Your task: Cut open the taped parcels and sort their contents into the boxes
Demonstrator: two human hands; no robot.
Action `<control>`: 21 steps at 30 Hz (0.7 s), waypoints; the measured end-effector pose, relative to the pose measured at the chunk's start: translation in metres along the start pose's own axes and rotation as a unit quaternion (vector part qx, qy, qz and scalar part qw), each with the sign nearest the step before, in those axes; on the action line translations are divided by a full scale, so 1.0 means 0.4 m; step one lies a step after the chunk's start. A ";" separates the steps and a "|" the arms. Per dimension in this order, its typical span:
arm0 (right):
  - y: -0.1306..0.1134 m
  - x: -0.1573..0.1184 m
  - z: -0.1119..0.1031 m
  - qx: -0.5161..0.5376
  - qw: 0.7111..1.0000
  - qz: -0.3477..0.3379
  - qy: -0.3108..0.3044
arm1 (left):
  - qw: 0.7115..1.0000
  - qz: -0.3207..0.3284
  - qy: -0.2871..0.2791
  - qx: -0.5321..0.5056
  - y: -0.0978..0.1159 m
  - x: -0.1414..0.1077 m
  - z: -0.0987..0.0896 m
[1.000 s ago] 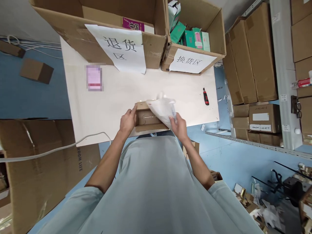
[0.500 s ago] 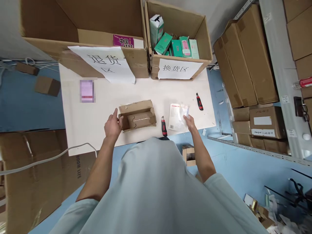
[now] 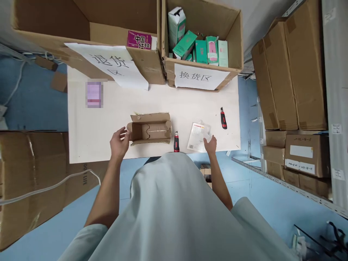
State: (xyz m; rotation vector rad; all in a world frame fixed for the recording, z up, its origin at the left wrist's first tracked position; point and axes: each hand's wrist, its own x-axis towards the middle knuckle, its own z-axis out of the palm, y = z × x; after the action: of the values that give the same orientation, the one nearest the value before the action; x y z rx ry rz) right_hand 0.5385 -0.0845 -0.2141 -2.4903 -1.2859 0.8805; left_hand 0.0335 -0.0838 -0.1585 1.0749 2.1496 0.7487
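Observation:
A small open cardboard box lies on the white table, its long flap raised at the back. My left hand is at the box's left end, fingers loosely bent and apart; the fingertips are beside its end flap, and contact is unclear. At the right, a flat white packet with a barcode lies on the table, with clear plastic at its right side. My right hand is over that plastic, thumb and fingers apart. Between box and packet lies a red-and-black utility knife.
A second utility knife lies farther right. A pixelated purple item sits at the left. Along the back stand a large carton with a purple box inside, and another carton holding several green boxes.
My left hand has drawn slightly left, its pointing finger now bent. My right hand has opened at the plastic beside the packet. The camera view has shifted a little.

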 end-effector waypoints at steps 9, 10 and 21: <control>-0.335 -0.197 0.122 0.250 0.903 -0.023 -0.348 | 0.990 -0.085 -0.004 -0.113 0.005 -0.039 0.041; -0.373 -0.215 0.141 0.258 0.893 -0.022 -0.367 | 0.987 -0.090 -0.017 -0.131 0.005 -0.040 0.044; -0.714 -0.178 0.288 0.226 0.895 -0.157 -0.351 | 0.988 0.016 -0.021 -0.154 0.023 0.232 -0.063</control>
State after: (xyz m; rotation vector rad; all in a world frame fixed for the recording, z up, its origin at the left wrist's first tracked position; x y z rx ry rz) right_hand 0.2465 0.0203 -0.1536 -1.5836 -1.3882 1.8280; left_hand -0.0251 -0.0073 -0.1605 0.9539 1.9067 1.0261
